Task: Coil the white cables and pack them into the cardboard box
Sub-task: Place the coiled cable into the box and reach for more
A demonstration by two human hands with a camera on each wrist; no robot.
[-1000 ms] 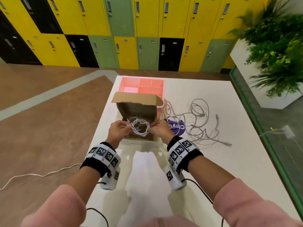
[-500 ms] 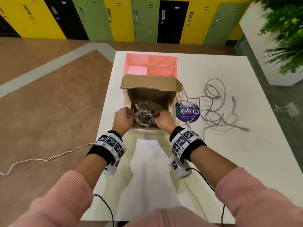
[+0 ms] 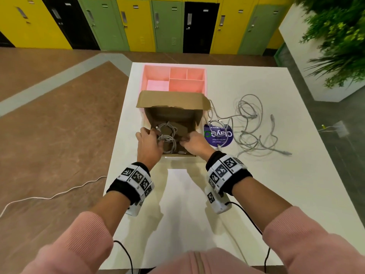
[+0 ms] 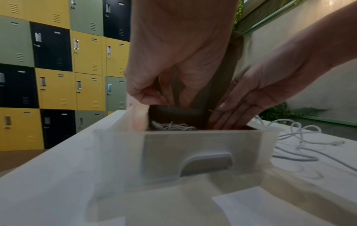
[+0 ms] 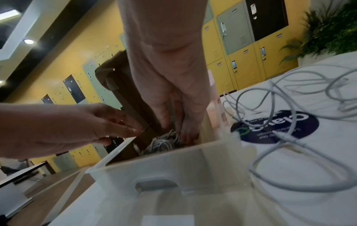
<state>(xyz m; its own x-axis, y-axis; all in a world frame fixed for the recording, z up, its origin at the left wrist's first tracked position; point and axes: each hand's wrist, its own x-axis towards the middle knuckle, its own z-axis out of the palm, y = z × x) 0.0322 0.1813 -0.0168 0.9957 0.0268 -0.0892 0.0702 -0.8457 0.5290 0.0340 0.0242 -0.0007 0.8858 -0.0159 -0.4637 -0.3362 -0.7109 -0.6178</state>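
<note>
The cardboard box (image 3: pixel 171 98) stands open on the white table (image 3: pixel 256 194), its flap raised at the back. A coiled white cable (image 3: pixel 167 133) lies inside it, also seen low in the box in the left wrist view (image 4: pixel 173 126) and the right wrist view (image 5: pixel 164 142). My right hand (image 3: pixel 187 138) reaches into the box with straight fingers (image 5: pixel 185 131) touching the coil. My left hand (image 3: pixel 152 137) hovers at the box's left rim, its fingers (image 5: pixel 133 130) loosely bent with no cable seen between them.
Loose white cables (image 3: pixel 248 123) lie tangled on the table right of the box, partly over a round purple sticker (image 3: pixel 217 135). A pink divided tray (image 3: pixel 173 80) sits just behind the box. Another cable (image 3: pixel 49 196) runs over the floor at the left.
Both hands held the coil above the box's front edge. They have lowered it into the box, and the left hand no longer grips it.
</note>
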